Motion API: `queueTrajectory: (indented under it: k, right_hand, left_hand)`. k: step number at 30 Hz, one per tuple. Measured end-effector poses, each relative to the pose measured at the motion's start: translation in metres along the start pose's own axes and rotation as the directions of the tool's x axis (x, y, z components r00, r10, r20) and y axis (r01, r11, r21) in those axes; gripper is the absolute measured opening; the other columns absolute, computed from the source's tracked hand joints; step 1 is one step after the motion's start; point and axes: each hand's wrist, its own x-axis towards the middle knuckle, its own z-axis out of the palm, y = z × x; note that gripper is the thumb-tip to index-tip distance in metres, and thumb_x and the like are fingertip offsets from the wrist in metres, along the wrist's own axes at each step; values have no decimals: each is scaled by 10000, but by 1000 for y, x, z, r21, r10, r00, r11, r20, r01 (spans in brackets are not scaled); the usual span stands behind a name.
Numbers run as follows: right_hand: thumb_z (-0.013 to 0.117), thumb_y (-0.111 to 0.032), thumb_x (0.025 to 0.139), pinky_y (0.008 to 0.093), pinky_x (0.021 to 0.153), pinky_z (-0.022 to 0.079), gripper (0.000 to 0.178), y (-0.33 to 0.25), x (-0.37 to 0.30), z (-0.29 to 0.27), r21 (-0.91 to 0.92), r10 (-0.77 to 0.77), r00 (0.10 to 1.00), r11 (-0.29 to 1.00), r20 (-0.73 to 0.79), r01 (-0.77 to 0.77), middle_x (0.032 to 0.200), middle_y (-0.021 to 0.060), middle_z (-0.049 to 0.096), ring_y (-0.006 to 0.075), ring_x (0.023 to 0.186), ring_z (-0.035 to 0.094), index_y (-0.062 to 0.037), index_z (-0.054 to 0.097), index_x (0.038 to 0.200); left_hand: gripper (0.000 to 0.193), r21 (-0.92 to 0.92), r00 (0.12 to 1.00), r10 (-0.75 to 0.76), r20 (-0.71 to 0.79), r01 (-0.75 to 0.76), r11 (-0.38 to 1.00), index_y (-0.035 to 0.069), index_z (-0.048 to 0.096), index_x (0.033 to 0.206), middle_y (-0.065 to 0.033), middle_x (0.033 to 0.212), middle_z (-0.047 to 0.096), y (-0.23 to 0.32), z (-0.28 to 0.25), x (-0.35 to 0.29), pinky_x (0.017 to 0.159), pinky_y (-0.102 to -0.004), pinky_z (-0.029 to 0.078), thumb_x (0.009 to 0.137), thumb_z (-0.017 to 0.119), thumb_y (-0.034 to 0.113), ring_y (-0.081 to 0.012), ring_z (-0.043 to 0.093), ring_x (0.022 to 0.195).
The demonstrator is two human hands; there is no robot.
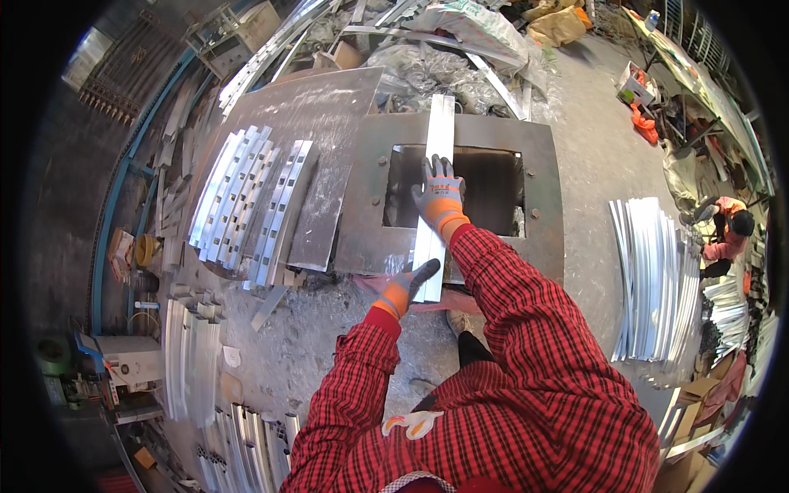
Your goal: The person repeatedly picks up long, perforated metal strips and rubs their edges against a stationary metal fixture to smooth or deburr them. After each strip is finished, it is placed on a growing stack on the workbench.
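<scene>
A long, flat silvery metal bar [431, 238] lies lengthwise across the dark metal worktable [477, 256], passing over its rectangular opening. My right hand [441, 195], in a grey and orange glove, rests on top of the bar at mid-length, fingers stretched out along it and thumb to the left. My left hand [403, 289], gloved the same way, grips the bar's near end at the left edge, with the thumb on top; its other fingers are mostly hidden. Left of the opening, several silvery bars with square notches [238, 193] lie side by side on a dark sheet.
Long plain metal strips [653, 279] are stacked on the floor at right. Upright profiles [193, 357] stand at left. Plastic sacks [468, 33] and scrap lie beyond the table. Another person [725, 230] crouches at far right. Bolts [534, 214] stick up beside the opening.
</scene>
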Motion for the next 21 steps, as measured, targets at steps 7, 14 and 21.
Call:
queueTrajectory:
  k: [7,14,21]
  right_hand:
    - [557,-400,912,584,1130,321,734,-14,-121,7,123,-44,999,991,-33,47,1598,159,324,355,1495,249,-52,360,1528]
    - [633,-263,872,503,1213,236,667,-17,-232,34,390,-184,958,883,-220,259,1506,223,398,421,1438,304,0,433,1451]
    - [683,-142,852,436,1175,291,686,10,-190,26,888,121,949,404,-291,221,1496,205,412,364,1410,371,-38,408,1472]
  left_hand:
    - [670,-89,993,-114,-26,111,990,-3,537,1359,-154,1224,660,-94,24,-81,966,-341,501,898,725,444,-248,653,1100]
    - [619,-75,963,-265,50,268,960,40,622,1256,-30,1067,682,-174,32,-171,838,-303,511,837,797,461,-123,617,951]
    - [642,-239,954,-162,250,223,945,64,498,1423,-129,1149,662,-74,32,-163,977,-364,494,946,662,461,-248,643,1067]
